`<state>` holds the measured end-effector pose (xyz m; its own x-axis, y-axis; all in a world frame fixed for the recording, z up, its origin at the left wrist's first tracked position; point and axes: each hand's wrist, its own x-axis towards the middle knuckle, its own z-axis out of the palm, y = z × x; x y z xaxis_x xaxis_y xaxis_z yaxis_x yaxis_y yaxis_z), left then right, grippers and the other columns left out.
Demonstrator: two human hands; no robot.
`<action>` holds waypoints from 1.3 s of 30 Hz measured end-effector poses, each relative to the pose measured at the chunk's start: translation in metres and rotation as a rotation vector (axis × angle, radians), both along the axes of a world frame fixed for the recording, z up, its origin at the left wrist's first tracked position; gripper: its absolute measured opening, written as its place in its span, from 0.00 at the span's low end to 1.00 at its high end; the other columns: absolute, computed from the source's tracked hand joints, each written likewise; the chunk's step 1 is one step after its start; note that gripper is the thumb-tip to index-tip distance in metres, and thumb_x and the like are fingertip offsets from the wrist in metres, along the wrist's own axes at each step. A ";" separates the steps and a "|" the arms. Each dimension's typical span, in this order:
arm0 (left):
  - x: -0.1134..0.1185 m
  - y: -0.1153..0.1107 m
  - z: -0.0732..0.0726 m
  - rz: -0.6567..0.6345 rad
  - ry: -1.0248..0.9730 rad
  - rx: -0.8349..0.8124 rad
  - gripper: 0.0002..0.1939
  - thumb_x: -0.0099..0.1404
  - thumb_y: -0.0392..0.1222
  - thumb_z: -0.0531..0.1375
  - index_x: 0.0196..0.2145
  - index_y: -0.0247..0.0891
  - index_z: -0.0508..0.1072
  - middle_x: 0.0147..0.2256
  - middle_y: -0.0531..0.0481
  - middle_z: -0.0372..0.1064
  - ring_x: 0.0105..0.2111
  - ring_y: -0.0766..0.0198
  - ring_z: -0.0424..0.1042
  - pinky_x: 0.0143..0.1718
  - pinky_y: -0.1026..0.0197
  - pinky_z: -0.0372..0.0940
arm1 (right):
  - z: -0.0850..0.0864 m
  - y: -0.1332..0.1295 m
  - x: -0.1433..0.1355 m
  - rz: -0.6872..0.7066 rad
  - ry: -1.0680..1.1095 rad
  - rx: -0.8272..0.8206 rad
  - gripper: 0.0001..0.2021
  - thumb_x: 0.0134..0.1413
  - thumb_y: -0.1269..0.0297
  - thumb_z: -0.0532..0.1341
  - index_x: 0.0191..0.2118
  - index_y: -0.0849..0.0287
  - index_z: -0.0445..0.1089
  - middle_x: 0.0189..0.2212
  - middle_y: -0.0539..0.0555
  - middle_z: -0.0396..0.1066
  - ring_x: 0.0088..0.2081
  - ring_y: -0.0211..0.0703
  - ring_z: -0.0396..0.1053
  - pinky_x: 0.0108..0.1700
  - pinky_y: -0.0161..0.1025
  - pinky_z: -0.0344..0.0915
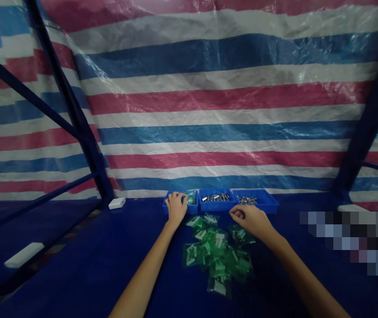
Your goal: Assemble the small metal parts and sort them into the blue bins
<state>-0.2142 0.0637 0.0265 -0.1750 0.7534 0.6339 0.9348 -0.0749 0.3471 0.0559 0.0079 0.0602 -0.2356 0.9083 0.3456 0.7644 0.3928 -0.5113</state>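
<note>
My left hand (pixel 176 206) reaches over the left blue bin (pixel 193 209), its fingers apart and bent down into it beside green plastic bags (pixel 191 195). In front of the right blue bin (pixel 268 202), my right hand (pixel 250 217) has thumb and fingertips pinched together; whatever may be between them is too small to make out. Small shiny metal parts (pixel 246 200) lie in that bin. More metal pieces (pixel 215 197) fill part of the middle blue bin (pixel 205 206). Between my forearms, a pile of small green bags (pixel 220 240) with pale pieces inside lies on the table.
The dark blue tabletop (pixel 109 265) runs back to a striped plastic sheet (pixel 222 97). Blue metal posts (pixel 91 152) stand at both sides. A white box (pixel 117 203) sits at the back left, and a white bar (pixel 24 255) lies further left.
</note>
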 end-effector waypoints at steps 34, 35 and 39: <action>0.074 -0.089 0.004 -0.553 -0.593 -0.130 0.16 0.58 0.52 0.57 0.38 0.37 0.70 0.27 0.53 0.66 0.29 0.66 0.65 0.32 0.64 0.59 | -0.021 -0.004 -0.045 0.249 0.737 -0.139 0.22 0.39 0.55 0.64 0.42 0.59 0.65 0.29 0.51 0.69 0.19 0.32 0.61 0.18 0.32 0.60; 0.072 -0.088 0.006 -0.542 -0.601 -0.095 0.15 0.58 0.51 0.57 0.33 0.36 0.71 0.26 0.53 0.65 0.28 0.66 0.64 0.31 0.64 0.58 | -0.021 -0.006 -0.049 0.261 0.782 -0.156 0.21 0.39 0.55 0.64 0.41 0.59 0.65 0.30 0.51 0.69 0.19 0.33 0.62 0.18 0.32 0.61; 0.066 -0.089 0.015 -0.576 -0.532 0.086 0.08 0.56 0.44 0.60 0.29 0.37 0.74 0.30 0.50 0.66 0.33 0.64 0.66 0.36 0.63 0.59 | -0.021 -0.015 -0.051 0.266 0.780 -0.005 0.09 0.43 0.60 0.62 0.31 0.59 0.69 0.34 0.55 0.71 0.34 0.43 0.70 0.28 0.35 0.67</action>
